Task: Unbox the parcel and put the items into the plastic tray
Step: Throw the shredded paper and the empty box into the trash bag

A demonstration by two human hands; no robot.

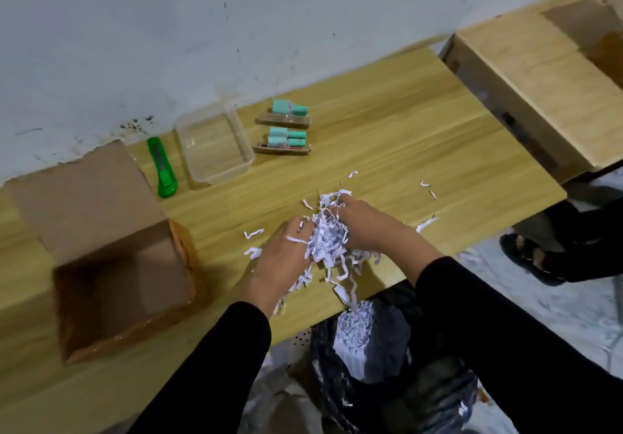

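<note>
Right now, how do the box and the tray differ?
The box is brown cardboard, opaque; the tray is clear plastic. The box is larger and deeper, the tray shallow. The box sits at the table's near left, the tray back by the wall. Both look open and empty.

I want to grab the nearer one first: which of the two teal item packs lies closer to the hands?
The lower pack, beside the plastic tray's right wall; the other pack lies farther back, toward the wall.

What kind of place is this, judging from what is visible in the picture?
Probably a plain workroom or storage corner used for unpacking, not a tidy office. A stained white wall stands behind a simple wooden table, an opened cardboard box sits on it, and a black waste bag of shredded paper stands below.
</note>
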